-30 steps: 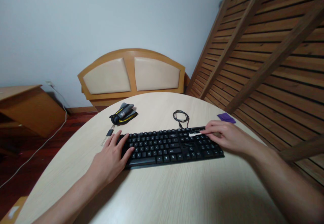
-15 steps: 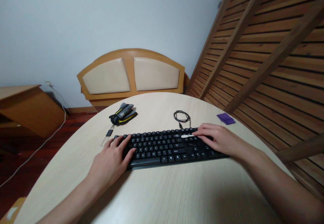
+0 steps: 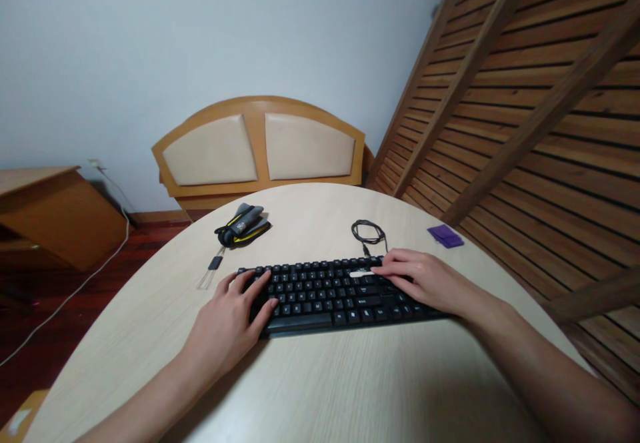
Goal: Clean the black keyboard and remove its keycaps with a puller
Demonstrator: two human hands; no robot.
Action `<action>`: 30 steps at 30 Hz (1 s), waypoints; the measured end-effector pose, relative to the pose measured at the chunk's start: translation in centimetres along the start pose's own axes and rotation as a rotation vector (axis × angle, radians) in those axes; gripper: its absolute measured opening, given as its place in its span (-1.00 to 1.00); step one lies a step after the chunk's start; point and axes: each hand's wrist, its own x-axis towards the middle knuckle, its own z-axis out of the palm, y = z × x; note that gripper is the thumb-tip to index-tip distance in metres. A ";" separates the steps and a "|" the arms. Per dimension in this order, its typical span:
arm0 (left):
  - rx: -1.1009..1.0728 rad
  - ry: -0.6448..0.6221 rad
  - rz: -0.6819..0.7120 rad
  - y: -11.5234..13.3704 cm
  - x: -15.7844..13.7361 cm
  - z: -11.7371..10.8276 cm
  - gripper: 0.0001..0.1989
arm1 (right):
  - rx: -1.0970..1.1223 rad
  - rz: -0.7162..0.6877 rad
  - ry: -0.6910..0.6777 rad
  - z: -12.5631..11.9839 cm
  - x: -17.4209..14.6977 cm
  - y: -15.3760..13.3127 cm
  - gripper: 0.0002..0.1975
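A black keyboard (image 3: 310, 299) lies across the round table before me. My left hand (image 3: 233, 313) spans its left end, fingers spread toward the back edge and thumb near the front keys, holding it. In my right hand (image 3: 417, 279) a white swab (image 3: 361, 273) is pinched between thumb and fingers, its tip pointing left over the upper right keys. The fingers hide the rest of the swab, and the hand covers part of the keyboard's right side.
Behind the keyboard lies its coiled black cable (image 3: 369, 231). A black, grey and yellow folded bundle (image 3: 243, 225) with a tagged cord sits at the back left. Purple packets (image 3: 445, 235) rest at the right. The pale table (image 3: 320, 389) has a curved edge; a wooden headboard (image 3: 260, 143) stands beyond.
The keyboard and its cable have shifted slightly to the right, my left hand moving along with them. My right hand has drawn the swab a little to the left over the keys.
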 end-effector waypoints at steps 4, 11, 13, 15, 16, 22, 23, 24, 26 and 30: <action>0.014 -0.018 -0.004 0.3 0.0 -0.1 -0.47 | -0.022 -0.016 0.002 0.4 0.3 -0.5 -0.66; 0.020 -0.014 0.011 0.3 0.1 -0.1 -0.46 | -0.080 -0.023 0.033 0.8 0.7 -1.4 -0.66; 0.025 -0.015 0.010 0.3 0.1 -0.1 -0.46 | -0.083 -0.031 0.032 0.8 0.7 -1.4 -0.66; 0.033 -0.023 0.002 0.3 0.1 -0.1 -0.46 | -0.081 -0.046 0.037 0.7 0.7 -1.3 -0.67; 0.037 -0.030 -0.004 0.3 0.1 -0.1 -0.46 | -0.077 -0.053 0.039 0.7 0.7 -1.2 -0.67; 0.031 -0.067 -0.022 0.5 0.1 -0.3 -0.45 | -0.062 -0.056 0.055 1.3 0.9 -1.4 -0.69; 0.027 -0.068 -0.023 0.5 0.1 -0.3 -0.45 | -0.064 -0.056 0.059 1.4 1.0 -1.5 -0.70; 0.024 -0.070 -0.021 0.5 0.1 -0.3 -0.45 | -0.067 -0.056 0.063 1.5 1.1 -1.7 -0.70; 0.018 -0.065 -0.012 0.6 0.0 -0.3 -0.46 | -0.080 -0.062 0.067 1.7 1.2 -2.1 -0.69; 0.001 -0.044 0.010 0.7 -0.1 -0.2 -0.47 | -0.103 -0.087 0.070 1.9 1.5 -3.1 -0.65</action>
